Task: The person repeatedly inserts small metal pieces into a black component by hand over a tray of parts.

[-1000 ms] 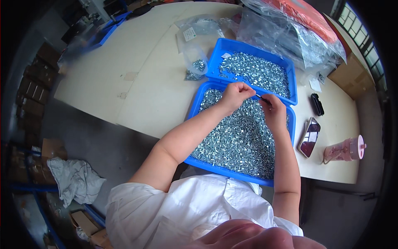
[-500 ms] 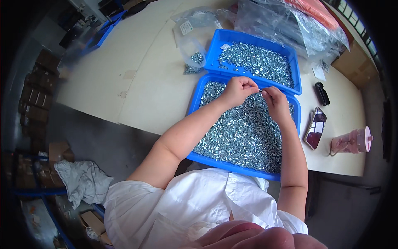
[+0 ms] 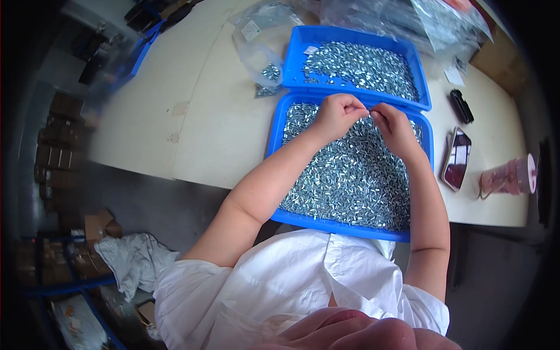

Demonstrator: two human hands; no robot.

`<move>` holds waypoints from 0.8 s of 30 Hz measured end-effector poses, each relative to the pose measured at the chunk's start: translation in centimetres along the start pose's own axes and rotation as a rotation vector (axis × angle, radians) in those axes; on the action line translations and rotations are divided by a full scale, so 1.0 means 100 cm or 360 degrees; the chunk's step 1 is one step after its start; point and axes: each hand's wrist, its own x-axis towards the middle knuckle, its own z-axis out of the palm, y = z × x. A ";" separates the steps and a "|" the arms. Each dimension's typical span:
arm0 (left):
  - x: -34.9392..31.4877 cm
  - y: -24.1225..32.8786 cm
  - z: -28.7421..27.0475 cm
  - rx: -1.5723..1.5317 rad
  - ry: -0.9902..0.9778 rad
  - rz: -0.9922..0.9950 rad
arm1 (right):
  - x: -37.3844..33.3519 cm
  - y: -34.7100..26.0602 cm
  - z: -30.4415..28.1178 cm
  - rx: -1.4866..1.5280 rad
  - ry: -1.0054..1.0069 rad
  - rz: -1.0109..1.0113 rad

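My left hand and my right hand meet fingertip to fingertip over the far part of the near blue bin. Both are closed in a pinch. Between them is a tiny piece, too small and too covered by the fingers to name. Beneath lies a thick layer of small shiny metal pieces, short and rod-like. A second blue bin stands directly behind, holding more of the same kind of small pieces, with a white paper slip in its left corner.
Left of the bins lies a clear plastic bag with some metal pieces in it. Large plastic wrapping lies behind. On the right are a black case, a phone and a pink cup. The pale tabletop extends left.
The view has shifted slightly, so the table things sit higher in the picture. Both hands stay pinched together over the near bin; the dark tiny piece between the fingertips shows less now.
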 end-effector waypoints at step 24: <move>0.002 -0.005 -0.002 0.0169 -0.0167 -0.0055 | 0.000 0.004 -0.009 -0.0055 0.0123 -0.0174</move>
